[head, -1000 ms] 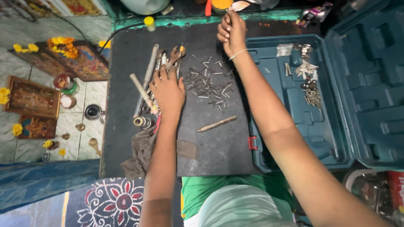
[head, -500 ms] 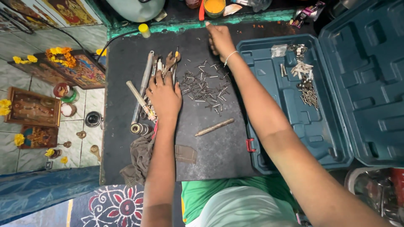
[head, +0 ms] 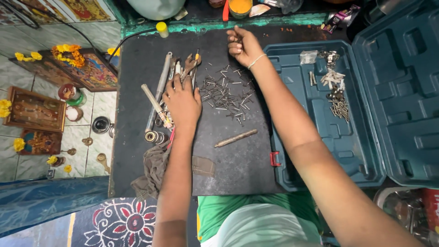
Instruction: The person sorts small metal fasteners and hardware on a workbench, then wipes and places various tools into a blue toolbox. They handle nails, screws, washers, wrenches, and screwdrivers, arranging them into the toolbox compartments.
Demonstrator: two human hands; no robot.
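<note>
- Head view: the left hand [head: 183, 103] lies flat, palm down, fingers spread, on a bundle of metal tools [head: 176, 75]; it presses rather than grasps, probably to stop the round shafts rolling.
- The right hand [head: 242, 45] is curled closed at the far edge of the tabletop [head: 228, 169]; whether it holds anything cannot be told.
- A scatter of nails [head: 226, 93], thin and grey, lies between both hands.
- A rough rod [head: 236, 138] lies nearer the body, apart.
- A crumpled rag [head: 153, 171] lies at the near left edge.
- The moulded teal tool case [head: 320, 132] lies open at the right, with screws [head: 338, 105] inside.
</note>
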